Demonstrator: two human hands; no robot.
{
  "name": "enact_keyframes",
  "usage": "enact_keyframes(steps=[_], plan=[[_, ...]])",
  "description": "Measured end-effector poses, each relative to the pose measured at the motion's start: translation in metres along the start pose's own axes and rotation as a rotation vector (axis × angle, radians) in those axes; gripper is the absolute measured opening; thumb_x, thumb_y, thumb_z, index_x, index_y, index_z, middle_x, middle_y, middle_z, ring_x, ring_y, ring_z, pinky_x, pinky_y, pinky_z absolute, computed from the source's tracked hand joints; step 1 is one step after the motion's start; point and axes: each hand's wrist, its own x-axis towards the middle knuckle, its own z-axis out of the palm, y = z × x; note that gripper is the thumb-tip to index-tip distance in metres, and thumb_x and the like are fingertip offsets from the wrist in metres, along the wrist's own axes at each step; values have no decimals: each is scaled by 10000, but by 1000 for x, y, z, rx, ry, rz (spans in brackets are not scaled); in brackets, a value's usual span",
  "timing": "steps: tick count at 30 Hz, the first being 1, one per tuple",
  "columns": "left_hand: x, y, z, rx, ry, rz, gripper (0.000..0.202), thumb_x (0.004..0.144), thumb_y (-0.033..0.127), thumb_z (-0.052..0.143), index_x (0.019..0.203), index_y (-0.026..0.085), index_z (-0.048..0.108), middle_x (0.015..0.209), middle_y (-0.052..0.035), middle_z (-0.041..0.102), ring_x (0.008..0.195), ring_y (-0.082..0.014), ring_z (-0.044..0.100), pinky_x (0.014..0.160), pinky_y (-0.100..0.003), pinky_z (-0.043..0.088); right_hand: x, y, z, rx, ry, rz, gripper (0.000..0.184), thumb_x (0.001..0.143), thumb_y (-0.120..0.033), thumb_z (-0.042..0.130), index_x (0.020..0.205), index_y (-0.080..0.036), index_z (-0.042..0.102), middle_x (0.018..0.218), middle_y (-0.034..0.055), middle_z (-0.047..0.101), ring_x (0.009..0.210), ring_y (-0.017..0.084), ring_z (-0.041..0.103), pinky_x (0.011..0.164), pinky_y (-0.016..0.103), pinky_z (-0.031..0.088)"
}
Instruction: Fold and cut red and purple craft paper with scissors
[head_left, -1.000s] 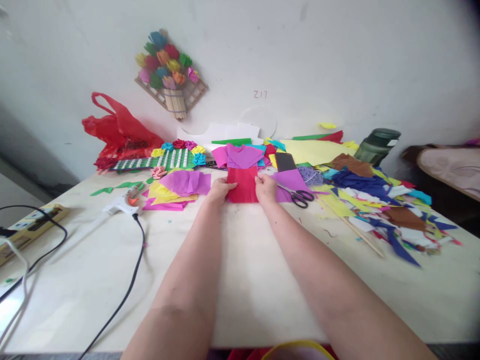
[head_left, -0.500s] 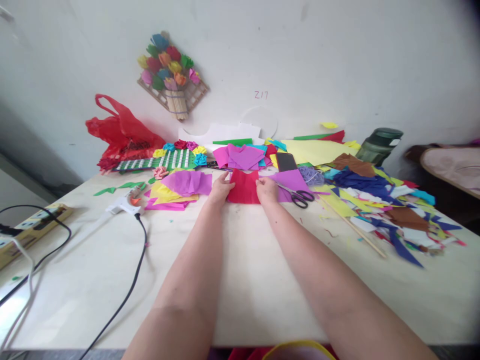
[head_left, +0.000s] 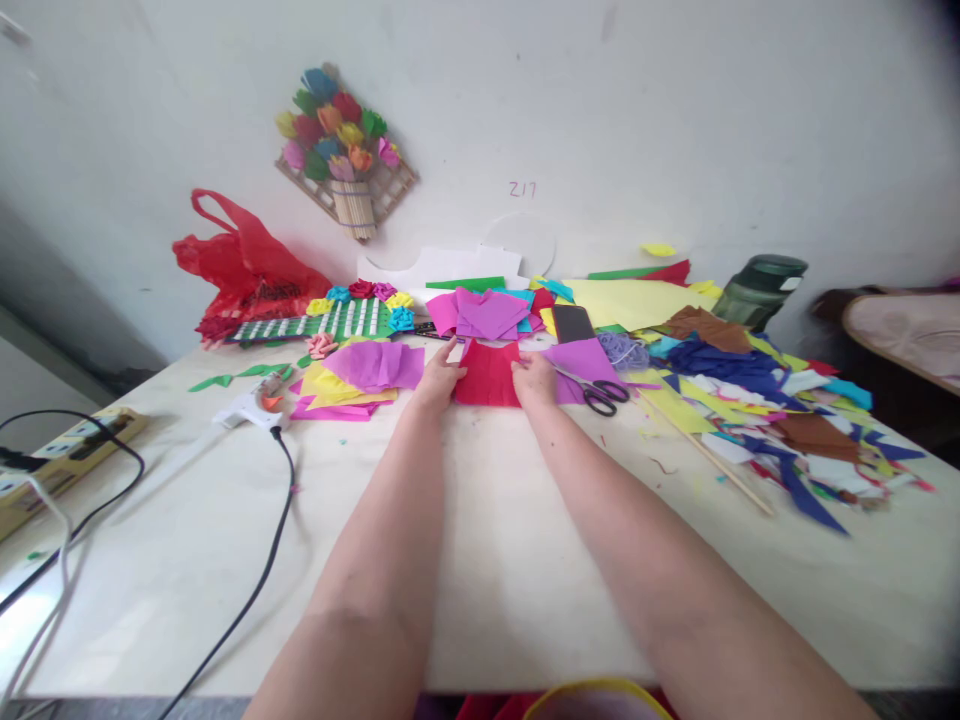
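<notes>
A red sheet of crepe paper (head_left: 487,375) lies on the pale table (head_left: 480,560), folded so its far edge lies back toward me. My left hand (head_left: 437,378) pinches its left edge, index finger stretched toward the far corner. My right hand (head_left: 534,378) pinches its right edge. Just behind the sheet lies a pile of purple and pink paper squares (head_left: 484,312). Black-handled scissors (head_left: 600,395) rest right of my right hand.
Left of my hands lie purple and yellow sheets (head_left: 360,375), a white glue gun (head_left: 251,405) with a black cord, and a power strip (head_left: 67,450). Paper scraps (head_left: 780,420), a thin wooden stick (head_left: 709,458), a phone (head_left: 571,323), a green bottle (head_left: 757,288) and a red bag (head_left: 240,265) surround them.
The red sheet looks shorter than a second ago: its far edge has been folded toward me. Both hands stayed on its side edges, shifting slightly away from me.
</notes>
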Motion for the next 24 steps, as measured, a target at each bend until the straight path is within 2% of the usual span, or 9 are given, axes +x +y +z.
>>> enact_keyframes(steps=[2,5,12,19,21,24], plan=[[-3,2,-1,9,-58,21,917,592,21,590,1415,229,243,782,-19,687,592,-140,632,635,-282,502,0,-1,-1,4,13,7,291,704,-192,556,979,-168,648,821,65,666,813,206,608,800,332,437],[-4,3,-1,18,-98,33,938,582,0,550,1424,240,212,820,-26,694,547,-119,615,597,-248,488,-1,-3,-2,-17,1,11,353,710,-188,546,1054,-159,622,816,73,660,806,215,605,793,339,434],[-2,3,-1,-14,-80,31,943,568,-29,512,1423,235,217,848,-45,698,544,-111,609,601,-248,493,-1,-2,-3,-19,14,-18,371,698,-187,542,1061,-175,616,760,48,637,761,210,587,785,347,426],[-3,3,-1,-2,-73,24,961,579,-34,515,1431,256,178,866,-47,698,524,-111,600,567,-236,483,0,1,0,-67,-7,-12,443,710,-152,505,1152,-158,534,832,64,648,830,221,587,788,336,424],[-2,3,-1,2,-59,24,957,582,-42,504,1430,261,179,876,-45,697,500,-98,584,566,-234,482,-2,2,0,-62,35,-77,431,697,-127,496,1125,-151,537,920,81,639,880,220,573,809,336,420],[-1,3,0,-5,-42,18,945,585,-55,490,1427,256,194,877,-45,694,482,-81,565,570,-230,482,-7,-2,-1,-139,152,-322,371,683,-109,496,1045,-125,578,1137,140,558,1038,256,494,891,372,374]])
